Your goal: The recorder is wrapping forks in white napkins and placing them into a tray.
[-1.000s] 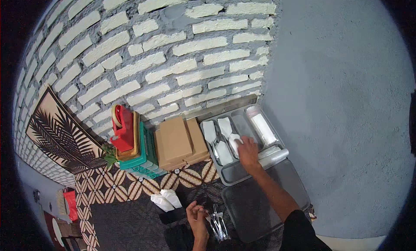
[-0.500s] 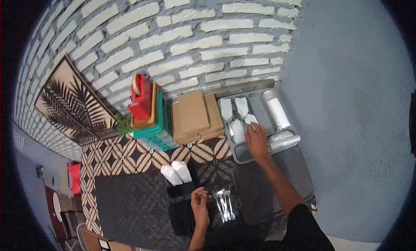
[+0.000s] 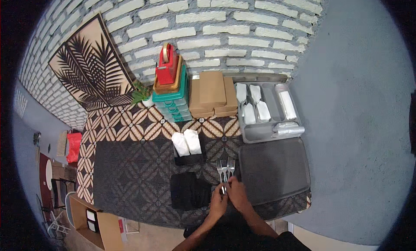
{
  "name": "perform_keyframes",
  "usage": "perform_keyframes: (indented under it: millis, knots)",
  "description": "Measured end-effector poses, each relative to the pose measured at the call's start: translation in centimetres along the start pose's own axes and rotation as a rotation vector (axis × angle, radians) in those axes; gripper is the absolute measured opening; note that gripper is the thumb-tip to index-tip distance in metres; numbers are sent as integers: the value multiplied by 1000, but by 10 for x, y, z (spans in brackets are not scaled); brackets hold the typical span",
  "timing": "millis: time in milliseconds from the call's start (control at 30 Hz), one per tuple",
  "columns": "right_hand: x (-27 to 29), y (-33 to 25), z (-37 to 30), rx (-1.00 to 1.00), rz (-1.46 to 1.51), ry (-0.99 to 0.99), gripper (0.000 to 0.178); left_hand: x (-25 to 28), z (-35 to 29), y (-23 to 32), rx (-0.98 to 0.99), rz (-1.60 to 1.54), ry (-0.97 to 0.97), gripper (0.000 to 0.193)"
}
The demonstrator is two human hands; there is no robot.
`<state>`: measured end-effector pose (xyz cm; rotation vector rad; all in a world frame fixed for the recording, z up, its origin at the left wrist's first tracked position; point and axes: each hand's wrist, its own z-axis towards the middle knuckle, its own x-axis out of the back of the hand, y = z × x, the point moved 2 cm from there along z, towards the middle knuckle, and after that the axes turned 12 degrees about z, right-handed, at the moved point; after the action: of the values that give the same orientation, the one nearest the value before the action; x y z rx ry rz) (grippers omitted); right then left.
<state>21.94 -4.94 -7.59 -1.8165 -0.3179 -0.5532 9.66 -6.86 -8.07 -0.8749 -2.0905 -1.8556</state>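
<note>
Several silver forks (image 3: 224, 166) lie side by side on the dark mat, tines pointing away from me. At their handle ends my two hands meet. My left hand (image 3: 218, 200) is closed around the handles from the left, fingertips pinched together. From the right, my right hand (image 3: 236, 193) closes its fingers on the handles too; the exact grip is partly hidden. Left of the forks lies a folded black cloth (image 3: 184, 190). Just beyond it, two white wrapped bundles (image 3: 186, 142) rest on another black piece (image 3: 188, 158).
A grey compartment tray (image 3: 260, 133) at the back right holds white wrapped bundles (image 3: 262, 110) and plastic-wrapped packs (image 3: 286, 104). Nearer lies a flat dark grey tray (image 3: 275, 168). Brown cardboard boxes (image 3: 212, 92) and teal drawers (image 3: 171, 99) topped by a red tape dispenser (image 3: 166, 69) line the wall.
My right hand has left the wrapped bundle in the compartment tray and come back to the forks. My left hand has moved onto the fork handles. The view has shifted.
</note>
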Motion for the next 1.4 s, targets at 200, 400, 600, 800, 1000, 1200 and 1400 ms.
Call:
perform_keyframes:
  millis: [200,400,600,800,1000,1200,1400]
  knots:
    - [-11,4,-6,10,58,120,25,40,-10,32,-183,-55,152,31]
    - [0,-5,-7,33,-57,13,24,125,-10,2,-77,255,737,20]
    - [-5,-6,-3,-5,-38,92,24,142,-4,-96,387,483,292,40]
    - [0,5,-2,44,-11,37,25,165,-19,-33,308,-382,-154,65]
    - [21,-35,-24,-27,32,-27,25,129,-13,-58,551,-436,-124,88]
    - [-28,-28,-37,203,95,90,26,116,-21,-37,638,-517,45,79]
    - [-59,-40,-42,241,-27,-60,29,117,-27,-56,548,-686,116,48]
